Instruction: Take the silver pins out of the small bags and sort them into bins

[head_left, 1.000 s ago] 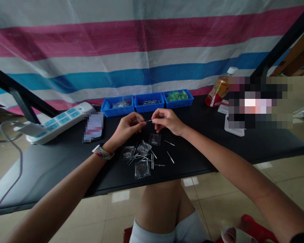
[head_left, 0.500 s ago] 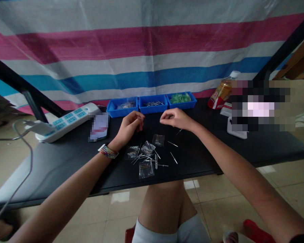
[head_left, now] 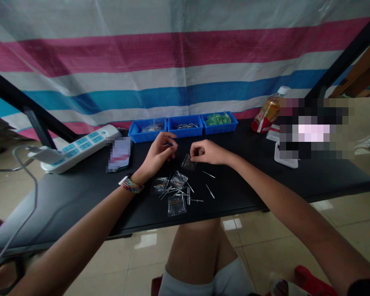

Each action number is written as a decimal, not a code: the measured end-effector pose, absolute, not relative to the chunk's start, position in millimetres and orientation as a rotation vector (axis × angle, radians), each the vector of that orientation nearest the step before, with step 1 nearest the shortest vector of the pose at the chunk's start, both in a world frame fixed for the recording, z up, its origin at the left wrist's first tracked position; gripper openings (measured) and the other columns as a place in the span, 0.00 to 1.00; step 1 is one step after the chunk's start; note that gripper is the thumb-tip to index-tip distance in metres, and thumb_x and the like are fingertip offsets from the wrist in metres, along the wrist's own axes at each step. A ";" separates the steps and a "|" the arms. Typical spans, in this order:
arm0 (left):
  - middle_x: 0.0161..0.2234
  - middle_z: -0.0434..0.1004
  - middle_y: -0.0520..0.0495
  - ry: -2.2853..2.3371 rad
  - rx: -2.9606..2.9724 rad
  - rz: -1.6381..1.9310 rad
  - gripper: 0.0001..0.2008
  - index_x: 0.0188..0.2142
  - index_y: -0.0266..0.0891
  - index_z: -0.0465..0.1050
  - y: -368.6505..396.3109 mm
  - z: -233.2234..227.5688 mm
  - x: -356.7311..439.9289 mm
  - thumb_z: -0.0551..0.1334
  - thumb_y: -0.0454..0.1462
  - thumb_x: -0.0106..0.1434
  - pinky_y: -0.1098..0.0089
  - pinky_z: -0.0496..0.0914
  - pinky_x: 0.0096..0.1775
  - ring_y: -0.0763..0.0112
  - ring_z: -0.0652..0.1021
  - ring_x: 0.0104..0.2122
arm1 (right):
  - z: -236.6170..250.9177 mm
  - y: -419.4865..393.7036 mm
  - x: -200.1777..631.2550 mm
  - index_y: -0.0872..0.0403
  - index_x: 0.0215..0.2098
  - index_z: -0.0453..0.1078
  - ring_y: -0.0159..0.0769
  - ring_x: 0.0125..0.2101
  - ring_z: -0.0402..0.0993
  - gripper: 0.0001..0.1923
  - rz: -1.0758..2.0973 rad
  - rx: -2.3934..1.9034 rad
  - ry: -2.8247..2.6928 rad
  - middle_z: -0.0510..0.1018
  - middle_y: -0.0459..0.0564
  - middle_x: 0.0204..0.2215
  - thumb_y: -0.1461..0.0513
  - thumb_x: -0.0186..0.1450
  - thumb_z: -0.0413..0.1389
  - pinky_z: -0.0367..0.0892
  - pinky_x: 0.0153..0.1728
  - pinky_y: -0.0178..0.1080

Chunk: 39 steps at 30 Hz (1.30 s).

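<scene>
Item: small clear bag (head_left: 188,163), pinched at its edge by right hand (head_left: 209,152) above table (head_left: 80,193). Left hand (head_left: 158,156) curled, contents indiscernible. Loose pins (head_left: 185,193) lay below.

Both arms are bare to the elbow and beyond. The left hand (head_left: 156,155) has a woven, many-coloured band (head_left: 130,184) at its wrist. The right hand (head_left: 209,151) wears nothing. Light grey shorts (head_left: 203,283) cover the thighs.
</scene>
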<state>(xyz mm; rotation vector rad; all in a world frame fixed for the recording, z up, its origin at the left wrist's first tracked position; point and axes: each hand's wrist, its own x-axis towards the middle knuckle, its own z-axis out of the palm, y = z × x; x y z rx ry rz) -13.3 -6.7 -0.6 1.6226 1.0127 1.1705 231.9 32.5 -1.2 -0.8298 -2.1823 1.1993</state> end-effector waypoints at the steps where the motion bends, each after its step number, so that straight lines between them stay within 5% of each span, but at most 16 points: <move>1: 0.41 0.76 0.51 1.014 1.635 1.153 0.18 0.52 0.43 0.71 -7.3 0.7 -13.4 0.69 0.43 0.66 0.74 0.70 0.27 0.74 0.78 0.28 | -1.8 33.0 230.4 0.56 0.32 0.74 0.30 0.29 0.70 0.08 1.247 -0.802 -2.079 0.77 0.45 0.30 0.63 0.60 0.68 0.62 0.32 0.35; 11: 0.28 0.76 0.52 0.991 1.700 0.998 0.16 0.35 0.38 0.76 -12.9 0.3 -0.5 0.74 0.47 0.62 0.73 0.69 0.28 0.74 0.74 0.25 | -8.2 27.5 220.8 0.54 0.44 0.74 0.29 0.24 0.72 0.19 1.496 -0.737 -1.685 0.78 0.45 0.33 0.56 0.60 0.71 0.68 0.22 0.32; 19: 0.17 0.68 0.51 1.136 1.767 0.982 0.28 0.20 0.39 0.69 -14.3 2.4 -6.2 0.65 0.53 0.69 0.73 0.62 0.24 0.75 0.69 0.19 | -13.2 20.3 213.3 0.54 0.39 0.75 0.30 0.26 0.73 0.07 1.116 -0.673 -1.772 0.75 0.44 0.29 0.59 0.67 0.64 0.69 0.25 0.33; 23: 0.26 0.82 0.42 1.013 1.586 0.976 0.28 0.30 0.36 0.79 -12.4 1.1 -5.6 0.59 0.57 0.71 0.70 0.68 0.26 0.68 0.78 0.23 | -10.0 13.5 214.0 0.54 0.39 0.79 0.33 0.34 0.75 0.04 0.605 -0.546 -1.920 0.77 0.49 0.37 0.65 0.71 0.61 0.71 0.33 0.37; 26: 0.33 0.84 0.42 0.970 1.544 1.034 0.22 0.34 0.36 0.80 -10.5 1.0 -5.3 0.65 0.54 0.69 0.70 0.71 0.27 0.68 0.80 0.26 | -10.8 12.6 214.6 0.52 0.43 0.81 0.35 0.39 0.77 0.08 0.444 -0.471 -1.995 0.78 0.51 0.42 0.68 0.73 0.58 0.74 0.41 0.40; 33: 0.32 0.83 0.49 1.097 1.524 1.255 0.18 0.46 0.39 0.74 -1.3 3.2 -16.1 0.71 0.47 0.64 0.73 0.70 0.26 0.72 0.80 0.24 | -6.1 8.4 219.3 0.51 0.44 0.80 0.38 0.40 0.75 0.13 0.495 -0.643 -2.033 0.77 0.52 0.44 0.69 0.71 0.55 0.72 0.42 0.42; 39: 0.31 0.81 0.52 1.317 1.448 1.553 0.20 0.44 0.43 0.68 20.3 -1.8 -40.6 0.71 0.51 0.65 0.75 0.65 0.23 0.76 0.77 0.21 | -5.5 3.9 217.6 0.53 0.41 0.79 0.36 0.36 0.74 0.12 0.589 -0.672 -2.115 0.79 0.52 0.43 0.70 0.70 0.55 0.68 0.39 0.41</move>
